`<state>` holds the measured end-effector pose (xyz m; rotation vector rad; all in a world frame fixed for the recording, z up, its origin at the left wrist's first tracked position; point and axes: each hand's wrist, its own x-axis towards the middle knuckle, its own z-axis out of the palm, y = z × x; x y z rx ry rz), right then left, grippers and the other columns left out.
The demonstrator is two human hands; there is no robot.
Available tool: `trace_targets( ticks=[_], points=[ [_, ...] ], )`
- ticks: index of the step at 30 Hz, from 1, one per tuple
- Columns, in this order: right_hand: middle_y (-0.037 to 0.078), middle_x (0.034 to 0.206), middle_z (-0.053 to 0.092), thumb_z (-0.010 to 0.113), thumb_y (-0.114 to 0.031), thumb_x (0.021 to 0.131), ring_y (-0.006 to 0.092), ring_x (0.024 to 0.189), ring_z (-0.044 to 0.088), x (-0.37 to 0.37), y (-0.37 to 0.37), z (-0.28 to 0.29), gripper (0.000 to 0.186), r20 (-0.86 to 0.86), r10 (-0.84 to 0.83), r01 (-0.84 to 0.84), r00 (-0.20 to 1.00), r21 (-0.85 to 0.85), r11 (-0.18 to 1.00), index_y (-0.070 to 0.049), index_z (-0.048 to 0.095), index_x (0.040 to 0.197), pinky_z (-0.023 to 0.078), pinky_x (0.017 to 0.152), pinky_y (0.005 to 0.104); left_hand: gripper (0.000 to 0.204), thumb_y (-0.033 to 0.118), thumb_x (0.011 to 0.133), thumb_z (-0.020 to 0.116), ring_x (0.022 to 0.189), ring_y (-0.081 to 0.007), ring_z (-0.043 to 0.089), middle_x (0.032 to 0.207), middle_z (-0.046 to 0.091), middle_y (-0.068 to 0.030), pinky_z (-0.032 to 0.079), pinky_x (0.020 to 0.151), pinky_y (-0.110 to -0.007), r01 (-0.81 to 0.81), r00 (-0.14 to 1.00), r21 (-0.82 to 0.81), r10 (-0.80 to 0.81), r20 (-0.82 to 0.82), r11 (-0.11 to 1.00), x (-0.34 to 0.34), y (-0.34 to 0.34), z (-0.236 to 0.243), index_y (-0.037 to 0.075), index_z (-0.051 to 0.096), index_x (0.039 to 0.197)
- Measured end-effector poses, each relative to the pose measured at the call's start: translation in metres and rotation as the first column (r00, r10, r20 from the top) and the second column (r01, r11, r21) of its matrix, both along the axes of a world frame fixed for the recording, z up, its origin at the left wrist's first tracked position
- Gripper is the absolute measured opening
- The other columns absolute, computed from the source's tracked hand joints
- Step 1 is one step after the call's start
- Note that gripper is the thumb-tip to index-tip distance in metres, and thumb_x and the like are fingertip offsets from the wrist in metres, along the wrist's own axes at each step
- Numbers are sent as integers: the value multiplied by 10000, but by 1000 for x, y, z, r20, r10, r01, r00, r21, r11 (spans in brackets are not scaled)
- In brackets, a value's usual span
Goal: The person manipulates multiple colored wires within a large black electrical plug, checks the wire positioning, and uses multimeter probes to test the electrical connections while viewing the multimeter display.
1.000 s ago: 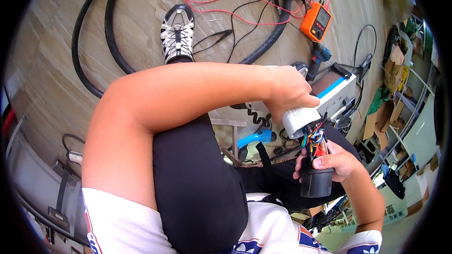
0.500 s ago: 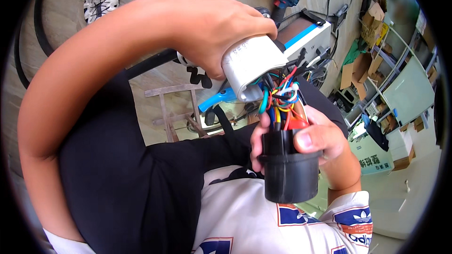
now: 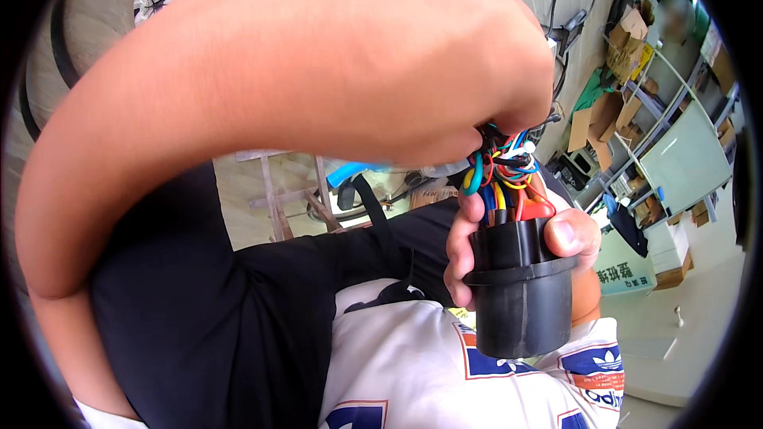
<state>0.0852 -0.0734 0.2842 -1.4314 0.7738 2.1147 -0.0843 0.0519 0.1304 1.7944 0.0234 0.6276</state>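
1. R hand [image 3: 577,238] is clamped on the black housing [image 3: 523,306]: thumb on the right side of its upper part, fingers round the left, grip above the flange [image 3: 522,272].
2. Housing's up in front of my white shirt [image 3: 397,361], just right of centre, approx. upright w/ a slight tilt, open end up.
3. Out the top: a tangle of thin wires [image 3: 499,177], red, yellow, blue, green & black, plus a red piece [image 3: 538,208] low among them, near my R thumb.
4. L hand [image 3: 485,52] is over the top of the bundle, knuckles to the cam. Fingertips mostly hidden, so can't tell if they're pinched tight or apart, nor what exactly they've got.
5. Handling, my guess: housing's hard, stiff plastic, moderate wt, smooth, so a bit slippery below the flange. Best hold = upper body, w/ the flange as a stop under the fingers.
6. Wires prob. light, bendy & the fragile bit; take them as a bunch, no yanking singles, no sharp kinks at the housing mouth.
7. Nearby: black trousers [image 3: 278,294] under my L arm; blue tool [image 3: 350,171] & wooden frame [image 3: 274,199] beyond, partly hidden.
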Motion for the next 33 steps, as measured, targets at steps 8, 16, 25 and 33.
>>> trace_targets(
  ticks=[8,16,25,33],
  points=[
    [300,1120,618,703,-239,776,454,986,666,4,-5,-2,539,-66,-66,64,996,-25,998,-33,476,1220,554,885,511,152,134,713,690,916,-265,619,957,628,-104,535,757,-375,-91,993,191,102,-53,977,6,-17,12,1,695,788],
    [282,1122,623,705,-229,787,442,1002,667,5,-1,-1,538,-78,0,1,997,7,1000,-42,469,1234,553,883,505,146,89,716,699,964,-275,606,980,601,-128,519,814,-383,-41,991,110,55,-121,993,7,-22,17,-26,673,802],
    [240,1113,644,712,-236,813,384,985,679,7,-1,-1,507,-51,104,-103,993,21,994,-50,467,1215,556,877,475,148,44,817,686,940,-365,602,969,587,-179,500,800,-427,230,917,-88,-246,-315,969,0,-6,24,-36,629,928],
    [223,1112,651,703,-238,851,353,979,688,8,-3,-3,473,-65,92,-90,994,38,995,-42,468,1212,567,861,455,97,70,822,667,761,-360,630,753,623,-164,493,702,-423,229,878,-112,-255,-406,967,-2,0,35,-7,622,861]
  ],
)
